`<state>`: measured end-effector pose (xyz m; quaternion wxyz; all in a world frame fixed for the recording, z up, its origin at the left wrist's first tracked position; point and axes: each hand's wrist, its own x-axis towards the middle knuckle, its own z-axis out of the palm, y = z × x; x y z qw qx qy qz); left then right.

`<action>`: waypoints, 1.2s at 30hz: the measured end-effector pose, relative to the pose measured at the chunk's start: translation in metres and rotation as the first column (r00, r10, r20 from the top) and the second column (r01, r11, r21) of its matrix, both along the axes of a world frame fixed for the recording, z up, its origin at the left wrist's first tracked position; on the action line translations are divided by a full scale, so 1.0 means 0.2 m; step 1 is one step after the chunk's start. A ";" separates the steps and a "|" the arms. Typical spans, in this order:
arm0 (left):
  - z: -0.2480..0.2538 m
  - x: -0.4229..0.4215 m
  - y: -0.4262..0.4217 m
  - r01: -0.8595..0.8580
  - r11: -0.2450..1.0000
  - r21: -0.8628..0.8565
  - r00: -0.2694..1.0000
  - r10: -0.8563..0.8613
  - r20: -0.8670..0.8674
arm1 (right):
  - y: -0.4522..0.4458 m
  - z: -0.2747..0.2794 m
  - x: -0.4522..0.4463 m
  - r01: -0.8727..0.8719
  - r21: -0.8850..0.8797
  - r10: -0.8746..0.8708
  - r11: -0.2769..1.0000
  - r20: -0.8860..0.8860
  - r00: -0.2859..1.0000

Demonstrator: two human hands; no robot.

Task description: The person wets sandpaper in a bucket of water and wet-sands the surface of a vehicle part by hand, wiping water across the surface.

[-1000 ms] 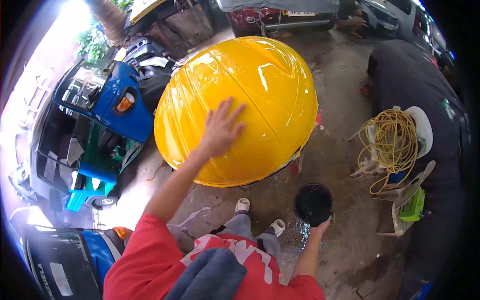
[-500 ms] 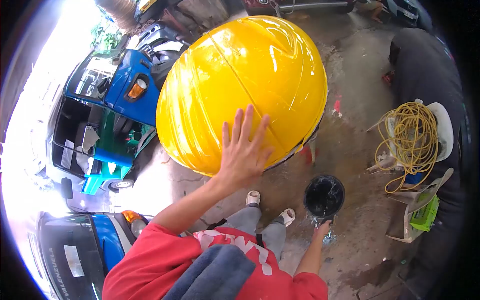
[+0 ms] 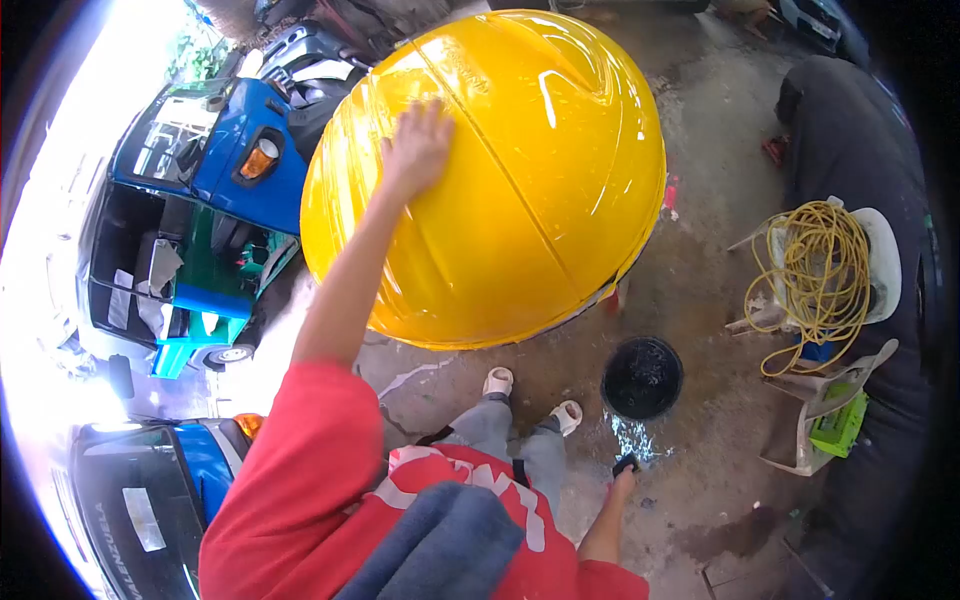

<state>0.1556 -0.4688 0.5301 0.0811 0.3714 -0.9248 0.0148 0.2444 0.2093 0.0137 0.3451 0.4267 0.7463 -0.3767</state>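
Observation:
A large glossy yellow domed panel [image 3: 530, 190], wet-looking and creased by a long seam, takes up the upper middle of the head view. My left hand [image 3: 417, 150] lies on it left of the seam, fingers stretched out and nothing visible held. Low on the right, my right hand [image 3: 624, 484] is closed around a small dark pad [image 3: 626, 463] whose exact kind I cannot make out. Just beyond that pad is a black bucket [image 3: 642, 378] holding liquid. Bright splashed water [image 3: 632, 436] shows between bucket and hand.
On the right, a yellow coiled hose or cord [image 3: 815, 285] sits on a white chair [image 3: 884, 265], near a bright green crate [image 3: 838, 424]. Blue vehicles [image 3: 235, 130] stand on the left. A dark cover [image 3: 850, 150] drapes something at the far right.
My left hand has slid up and left across the yellow panel. My right hand has drawn back from the bucket's rim, and the dark pad now shows in it.

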 end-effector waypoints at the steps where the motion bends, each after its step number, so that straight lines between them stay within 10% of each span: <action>1: 0.05 0.05 0.32 0.062 0.998 0.027 0.987 -0.057 -0.150 | 0.03 -0.07 -0.01 -0.041 0.012 0.042 0.999 -0.123 0.992; 6: 0.06 0.31 0.99 0.427 0.904 -0.020 0.889 -0.424 -0.176 | -0.36 0.32 -0.37 -0.040 -0.259 -0.060 0.965 -0.367 0.928; 8: 0.07 0.35 0.95 0.738 0.667 -0.098 0.671 -0.741 0.009 | -0.58 0.54 -0.48 0.019 -0.383 -0.195 0.924 -0.428 0.883; 15: 0.01 0.16 -0.17 0.534 0.844 0.043 0.836 -0.520 -0.176 | -1.22 1.37 -0.48 -0.120 -0.528 -0.329 0.841 -0.673 0.662; 19: -0.13 0.05 -0.86 0.291 0.957 -0.008 0.956 -0.291 -0.034 | -1.63 1.99 -0.37 -0.361 -0.332 -0.213 0.872 -0.919 0.331; 22: -0.07 0.06 -0.73 0.237 0.968 0.083 0.964 -0.224 -0.142 | -1.91 2.36 -0.26 -0.424 0.155 0.074 0.892 -0.977 -0.200; 31: -0.15 0.03 -0.87 0.255 0.967 0.011 0.964 -0.254 -0.074 | -2.07 2.46 -0.04 -0.511 0.506 0.518 0.695 -0.845 -0.132; 36: -0.11 0.04 -0.81 0.249 0.968 0.013 0.961 -0.245 -0.128 | -2.07 2.51 0.08 -0.540 0.480 0.490 0.691 -0.861 -0.139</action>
